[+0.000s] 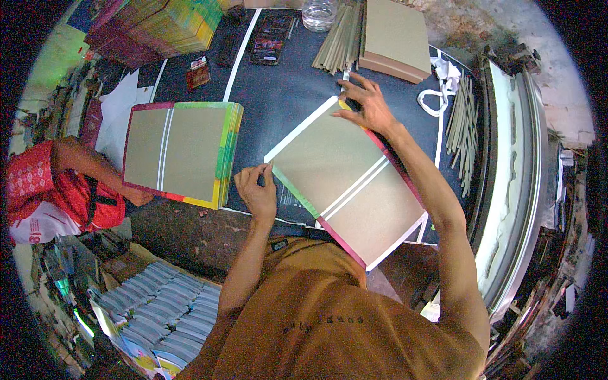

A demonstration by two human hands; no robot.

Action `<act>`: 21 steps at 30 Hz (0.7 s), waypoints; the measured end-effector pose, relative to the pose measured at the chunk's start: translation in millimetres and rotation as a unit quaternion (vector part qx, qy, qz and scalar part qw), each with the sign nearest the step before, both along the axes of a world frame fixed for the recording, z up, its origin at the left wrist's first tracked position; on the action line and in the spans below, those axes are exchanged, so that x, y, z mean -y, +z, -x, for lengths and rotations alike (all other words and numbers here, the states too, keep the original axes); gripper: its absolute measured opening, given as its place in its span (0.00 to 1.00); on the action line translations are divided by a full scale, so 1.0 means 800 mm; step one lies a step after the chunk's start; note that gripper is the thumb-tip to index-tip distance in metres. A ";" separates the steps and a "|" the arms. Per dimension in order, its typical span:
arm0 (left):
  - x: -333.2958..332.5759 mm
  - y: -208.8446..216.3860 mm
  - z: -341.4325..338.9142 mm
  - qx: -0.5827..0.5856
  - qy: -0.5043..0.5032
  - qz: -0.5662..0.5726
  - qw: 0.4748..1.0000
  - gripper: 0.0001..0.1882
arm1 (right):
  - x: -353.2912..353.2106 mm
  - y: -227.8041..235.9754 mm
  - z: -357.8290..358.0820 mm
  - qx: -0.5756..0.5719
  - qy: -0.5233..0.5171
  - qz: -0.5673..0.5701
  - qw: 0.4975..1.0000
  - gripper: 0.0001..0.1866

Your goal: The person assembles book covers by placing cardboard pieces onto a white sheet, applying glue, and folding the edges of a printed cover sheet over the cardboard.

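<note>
A book cover (332, 149) of two grey boards lies slanted in front of me, inner side up, with two white lines between the boards. Green, red and yellow paper folds over its long edges; its short ends are white. My left hand (258, 193) is closed, thumb and forefinger pinching at the cover's left corner. Over the far corner, my right hand (368, 106) has its fingers spread, its thumb close above the coloured edge. Beside its fingertips is a small whitish piece (346, 76) that I cannot make out.
To the left stands a stack of similar covers (190, 149), touched by another person's hand (138, 195). Grey board strips (339, 38), stacked boards (396, 38), a phone (273, 41) and a water container (318, 15) sit at the back. A metal-edged machine (516, 183) flanks the right.
</note>
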State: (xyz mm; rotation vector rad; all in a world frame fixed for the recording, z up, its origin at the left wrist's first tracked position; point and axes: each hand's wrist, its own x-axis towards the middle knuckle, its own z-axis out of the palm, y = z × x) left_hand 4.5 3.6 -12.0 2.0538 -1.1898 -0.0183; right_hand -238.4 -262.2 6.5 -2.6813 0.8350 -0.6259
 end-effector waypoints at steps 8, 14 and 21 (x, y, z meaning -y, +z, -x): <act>0.019 0.021 -0.021 0.178 -0.072 -0.157 0.969 0.13 | 0.002 -0.007 -0.015 -0.030 -0.025 -0.029 0.999 0.33; -0.018 0.071 0.000 -0.277 -0.047 -0.176 0.943 0.26 | 0.002 -0.010 -0.018 -0.072 -0.024 -0.042 0.996 0.39; -0.016 0.049 -0.012 -0.768 0.065 -0.030 0.637 0.34 | 0.007 -0.002 -0.009 -0.077 -0.016 -0.047 0.996 0.40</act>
